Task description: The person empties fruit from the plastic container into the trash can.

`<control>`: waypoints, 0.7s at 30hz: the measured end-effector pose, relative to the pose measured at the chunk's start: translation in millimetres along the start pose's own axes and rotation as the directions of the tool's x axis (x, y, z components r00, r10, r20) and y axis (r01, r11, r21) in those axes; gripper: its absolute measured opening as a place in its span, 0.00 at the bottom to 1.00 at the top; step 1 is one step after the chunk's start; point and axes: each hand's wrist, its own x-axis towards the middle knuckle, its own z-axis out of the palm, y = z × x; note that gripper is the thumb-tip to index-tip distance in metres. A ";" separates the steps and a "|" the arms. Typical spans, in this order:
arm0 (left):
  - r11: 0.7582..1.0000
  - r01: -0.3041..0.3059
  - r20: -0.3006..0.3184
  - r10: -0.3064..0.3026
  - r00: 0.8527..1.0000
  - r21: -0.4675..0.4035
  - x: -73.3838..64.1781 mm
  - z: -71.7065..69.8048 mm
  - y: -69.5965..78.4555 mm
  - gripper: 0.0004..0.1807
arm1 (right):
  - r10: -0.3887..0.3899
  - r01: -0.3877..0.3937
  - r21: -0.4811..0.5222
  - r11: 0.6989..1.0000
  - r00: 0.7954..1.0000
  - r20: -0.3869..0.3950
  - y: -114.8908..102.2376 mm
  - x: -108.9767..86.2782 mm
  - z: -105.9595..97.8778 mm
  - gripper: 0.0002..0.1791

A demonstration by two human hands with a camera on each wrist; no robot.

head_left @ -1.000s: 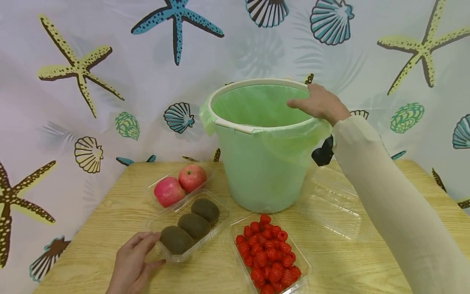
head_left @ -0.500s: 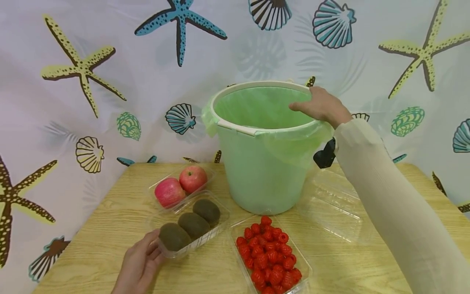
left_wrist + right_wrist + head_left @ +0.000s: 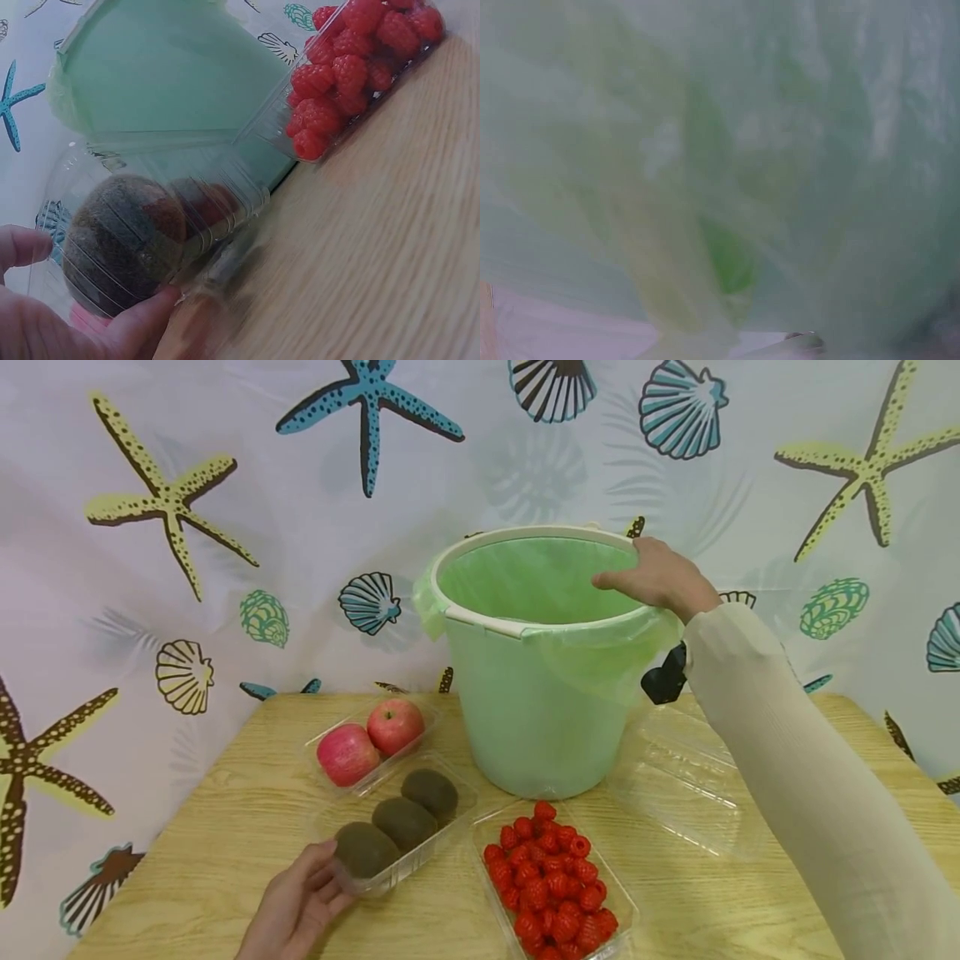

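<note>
My left hand [image 3: 296, 902] holds the near left end of a clear plastic box [image 3: 412, 864] containing kiwis [image 3: 405, 823]. In the left wrist view, the thumb and fingers spread around the box's end, close to a brown kiwi [image 3: 124, 244]. My right hand [image 3: 663, 578] lies over the right rim of a pale green bucket [image 3: 540, 710], thumb towards the inside; its other fingers are mostly hidden. A thin green bag lines the bucket and folds over its rim. Only blurred green bag [image 3: 705, 187] and bucket fill the right wrist view.
Behind the kiwi box, two red apples [image 3: 395, 727] sit in a clear tray. Raspberries [image 3: 551, 885] fill another clear box in front of the bucket. A clear plastic container [image 3: 690, 785] lies right of the bucket on the wooden table [image 3: 720, 902]. A patterned cloth hangs behind.
My left hand has closed on the kiwi box end and shifted slightly right with it. The near end rose a little, then the box moved right. My right hand stays on the rim.
</note>
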 end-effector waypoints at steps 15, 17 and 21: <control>0.989 -0.131 0.188 0.141 0.972 -0.065 -3.3 -11.3 10.9 0.16 | -0.019 0.019 -0.064 0.998 1.000 0.000 -2.6 -0.4 -1.6 0.48; 0.986 -0.149 0.226 0.162 0.961 -0.074 -3.8 -12.5 13.8 0.17 | -0.029 0.029 -0.086 0.996 1.000 0.006 -3.1 0.1 -2.5 0.46; 0.978 -0.182 0.289 0.204 0.935 -0.100 -4.8 -13.3 20.6 0.20 | -0.034 0.036 -0.124 0.992 0.999 0.024 -3.4 1.0 -4.0 0.42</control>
